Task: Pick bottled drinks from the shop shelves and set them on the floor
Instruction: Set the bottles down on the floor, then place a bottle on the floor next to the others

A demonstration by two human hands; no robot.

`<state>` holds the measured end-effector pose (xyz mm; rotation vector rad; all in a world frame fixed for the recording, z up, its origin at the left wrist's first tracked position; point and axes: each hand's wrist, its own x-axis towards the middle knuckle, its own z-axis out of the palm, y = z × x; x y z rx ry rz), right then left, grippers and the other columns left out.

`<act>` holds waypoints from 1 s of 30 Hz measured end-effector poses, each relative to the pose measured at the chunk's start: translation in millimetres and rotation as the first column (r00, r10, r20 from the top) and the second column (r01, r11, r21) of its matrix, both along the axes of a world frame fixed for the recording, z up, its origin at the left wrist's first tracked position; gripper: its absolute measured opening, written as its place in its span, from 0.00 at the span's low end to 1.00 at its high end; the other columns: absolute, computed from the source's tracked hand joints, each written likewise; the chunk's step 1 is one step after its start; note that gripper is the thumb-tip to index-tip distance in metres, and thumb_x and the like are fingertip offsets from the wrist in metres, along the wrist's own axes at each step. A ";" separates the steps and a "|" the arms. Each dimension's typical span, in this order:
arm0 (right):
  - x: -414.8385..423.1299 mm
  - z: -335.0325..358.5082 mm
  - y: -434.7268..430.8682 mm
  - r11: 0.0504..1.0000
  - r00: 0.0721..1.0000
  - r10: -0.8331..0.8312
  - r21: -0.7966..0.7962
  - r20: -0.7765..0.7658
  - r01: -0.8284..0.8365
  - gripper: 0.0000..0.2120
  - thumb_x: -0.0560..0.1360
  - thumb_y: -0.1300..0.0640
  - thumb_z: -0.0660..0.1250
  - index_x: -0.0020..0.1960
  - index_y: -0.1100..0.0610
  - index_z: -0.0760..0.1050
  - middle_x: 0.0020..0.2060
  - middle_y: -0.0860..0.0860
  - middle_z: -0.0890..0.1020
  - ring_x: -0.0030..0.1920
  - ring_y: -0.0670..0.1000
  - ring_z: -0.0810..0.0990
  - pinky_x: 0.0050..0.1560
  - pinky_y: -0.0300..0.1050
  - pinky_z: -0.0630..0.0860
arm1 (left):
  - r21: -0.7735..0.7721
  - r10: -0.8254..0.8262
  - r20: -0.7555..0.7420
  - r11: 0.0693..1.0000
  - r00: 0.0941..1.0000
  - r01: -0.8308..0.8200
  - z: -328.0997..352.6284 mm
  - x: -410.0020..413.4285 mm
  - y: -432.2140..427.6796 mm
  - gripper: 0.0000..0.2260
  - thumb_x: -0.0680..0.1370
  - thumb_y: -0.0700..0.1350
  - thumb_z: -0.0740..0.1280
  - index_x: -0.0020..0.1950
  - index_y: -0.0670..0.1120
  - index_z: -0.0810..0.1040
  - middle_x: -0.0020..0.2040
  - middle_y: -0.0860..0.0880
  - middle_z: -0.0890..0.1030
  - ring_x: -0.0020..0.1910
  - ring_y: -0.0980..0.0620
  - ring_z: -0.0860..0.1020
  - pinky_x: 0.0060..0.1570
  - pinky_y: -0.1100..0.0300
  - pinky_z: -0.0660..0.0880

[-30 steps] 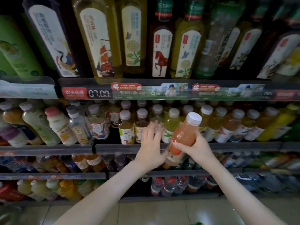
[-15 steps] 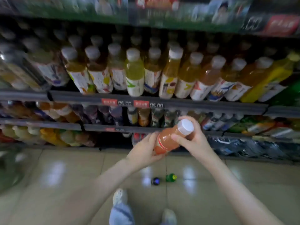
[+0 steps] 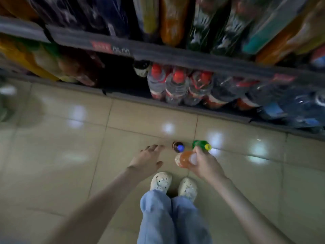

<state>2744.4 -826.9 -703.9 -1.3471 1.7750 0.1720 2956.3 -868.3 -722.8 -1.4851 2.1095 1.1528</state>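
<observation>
Far left, lower shelf: blurred yellow and orange plastic bottles (image 3: pixel 26 57) lying in shadow, labels unreadable. Grey shelf rail (image 3: pixel 175 58) runs across above them, carrying a red price tag (image 3: pixel 101 46) with pale digits beside it. Glossy beige tiled floor (image 3: pixel 61 155) below, dotted with lamp reflections. Left hand (image 3: pixel 147 159) out over the tiles, palm down, fingers straight and spread, released, holding nothing; fingertips near the first floor bottle but apart from it. Bottom shelf, centre: clear plastic bottles with red caps (image 3: pixel 177 85) standing in a tight row at the shelf edge. In front of them, on the floor: a dark bottle with a blue cap (image 3: pixel 178 147), upright, seen from above. Just right of it, a green bottle with a yellow cap (image 3: pixel 201 146), also on the tiles, the two close but apart. Orange juice bottle with a white cap (image 3: pixel 186 159) sits on the near side of that pair, cap toward the camera, in the right hand (image 3: pixel 205 164), whose fingers are curled around its upper part, grasping it. Cannot tell whether its base touches the floor. Below the hands: two white perforated clogs (image 3: pixel 161 181) side by side, pale blue trouser legs (image 3: pixel 158 217) above them. Far right, bottom shelf: clear bottles with blue labels (image 3: pixel 290 110), heavily blurred.
</observation>
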 end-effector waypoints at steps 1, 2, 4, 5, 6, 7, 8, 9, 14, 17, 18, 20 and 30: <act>-1.0 -36.8 7.2 0.999 1.000 -0.008 0.036 -0.017 0.008 0.26 0.74 0.43 0.69 0.65 0.55 0.66 0.57 0.57 0.78 0.54 0.60 0.79 0.49 0.48 0.75 | 0.009 0.018 0.021 1.000 1.000 -0.018 -26.4 2.1 7.8 0.27 0.79 0.48 0.64 0.76 0.50 0.59 0.71 0.47 0.68 0.68 0.45 0.68 0.63 0.55 0.65; -2.6 -70.9 12.7 0.997 0.999 -0.027 0.070 -0.023 0.029 0.27 0.75 0.44 0.68 0.67 0.55 0.66 0.60 0.58 0.76 0.57 0.61 0.78 0.52 0.49 0.74 | 0.017 0.027 0.033 0.999 0.999 -0.028 -50.3 3.2 15.1 0.26 0.79 0.48 0.64 0.76 0.50 0.59 0.71 0.47 0.68 0.67 0.45 0.69 0.62 0.55 0.66; -7.1 -135.0 21.6 0.992 0.999 -0.032 0.124 -0.041 0.037 0.23 0.78 0.49 0.65 0.69 0.56 0.67 0.64 0.59 0.72 0.61 0.61 0.76 0.57 0.49 0.72 | 0.013 0.033 0.046 0.999 0.998 -0.034 -92.4 1.4 28.9 0.26 0.79 0.47 0.63 0.75 0.49 0.59 0.70 0.48 0.68 0.66 0.46 0.69 0.61 0.55 0.66; -9.5 -163.8 26.3 0.989 0.999 -0.024 0.142 -0.044 0.030 0.21 0.79 0.52 0.63 0.69 0.58 0.67 0.66 0.59 0.71 0.62 0.60 0.74 0.58 0.49 0.71 | 0.004 0.035 0.048 0.999 0.998 -0.036 -111.4 -1.2 34.8 0.25 0.79 0.47 0.62 0.75 0.49 0.59 0.70 0.49 0.68 0.66 0.46 0.69 0.60 0.55 0.66; -12.4 -190.5 30.9 0.989 0.999 -0.020 0.147 -0.047 0.027 0.20 0.79 0.55 0.62 0.70 0.59 0.67 0.66 0.60 0.69 0.64 0.60 0.73 0.59 0.49 0.71 | -0.005 0.040 0.048 0.999 0.998 -0.040 -128.1 -4.4 39.2 0.25 0.79 0.47 0.62 0.75 0.50 0.60 0.70 0.49 0.68 0.66 0.47 0.69 0.59 0.55 0.67; -14.2 -212.8 35.2 0.989 0.998 -0.022 0.142 -0.065 0.031 0.20 0.79 0.57 0.62 0.70 0.59 0.65 0.66 0.60 0.68 0.64 0.60 0.72 0.59 0.49 0.71 | -0.009 0.048 0.047 0.999 0.998 -0.047 -142.7 -7.8 42.3 0.25 0.80 0.47 0.62 0.75 0.50 0.60 0.70 0.49 0.68 0.66 0.47 0.69 0.59 0.55 0.68; -16.0 -231.9 39.5 0.991 0.995 -0.030 0.127 -0.093 0.042 0.20 0.79 0.59 0.62 0.70 0.59 0.64 0.65 0.60 0.68 0.64 0.60 0.72 0.58 0.49 0.71 | -0.009 0.058 0.043 0.998 0.997 -0.058 -155.1 -11.4 44.6 0.24 0.80 0.47 0.61 0.75 0.50 0.60 0.70 0.49 0.68 0.66 0.47 0.69 0.58 0.54 0.68; -17.0 -247.1 42.9 0.992 0.992 -0.039 0.112 -0.120 0.053 0.21 0.79 0.60 0.62 0.71 0.58 0.63 0.65 0.59 0.67 0.63 0.60 0.72 0.57 0.49 0.71 | -0.009 0.069 0.037 0.998 0.997 -0.069 -164.8 -15.2 46.4 0.24 0.80 0.47 0.61 0.75 0.50 0.60 0.70 0.49 0.68 0.66 0.47 0.69 0.58 0.54 0.68; -16.4 -255.9 36.9 0.991 0.973 -0.094 0.076 -0.211 0.112 0.22 0.81 0.58 0.59 0.73 0.58 0.59 0.68 0.59 0.65 0.65 0.59 0.69 0.56 0.55 0.73 | -0.031 0.078 0.030 0.997 0.997 -0.077 -156.6 -28.8 46.9 0.23 0.80 0.47 0.61 0.74 0.49 0.62 0.68 0.50 0.69 0.64 0.48 0.70 0.56 0.55 0.69; -19.4 -198.9 25.3 0.989 0.972 -0.127 0.054 -0.200 0.140 0.25 0.79 0.52 0.63 0.73 0.57 0.59 0.68 0.56 0.67 0.65 0.58 0.69 0.55 0.53 0.73 | -0.049 0.081 0.016 0.996 0.997 -0.080 -102.4 -36.7 36.4 0.23 0.79 0.48 0.61 0.74 0.49 0.63 0.68 0.49 0.70 0.63 0.48 0.70 0.54 0.57 0.69; -20.9 -169.7 21.1 0.985 0.972 -0.167 0.010 -0.163 0.171 0.25 0.79 0.52 0.63 0.72 0.56 0.60 0.68 0.56 0.67 0.66 0.58 0.69 0.55 0.53 0.73 | -0.063 0.089 -0.003 0.994 0.996 -0.089 -77.1 -40.4 30.1 0.23 0.79 0.48 0.61 0.74 0.50 0.63 0.68 0.50 0.70 0.63 0.48 0.70 0.53 0.59 0.68; -26.6 -98.8 10.3 0.955 0.959 -0.280 -0.109 -0.043 0.275 0.24 0.78 0.53 0.64 0.71 0.56 0.64 0.66 0.55 0.69 0.65 0.57 0.70 0.56 0.53 0.73 | -0.099 0.109 -0.061 0.988 0.992 -0.115 -15.8 -51.3 14.2 0.22 0.79 0.48 0.62 0.73 0.50 0.64 0.67 0.50 0.71 0.63 0.48 0.71 0.51 0.61 0.67; -114.1 342.2 -43.5 0.605 0.802 -0.384 -0.532 0.457 0.592 0.13 0.75 0.58 0.70 0.57 0.48 0.72 0.47 0.43 0.80 0.45 0.39 0.78 0.50 0.31 0.73 | -0.356 -0.088 -0.494 0.928 0.865 -0.109 368.2 -177.5 -67.4 0.19 0.78 0.46 0.65 0.69 0.47 0.69 0.63 0.45 0.76 0.60 0.47 0.76 0.57 0.56 0.72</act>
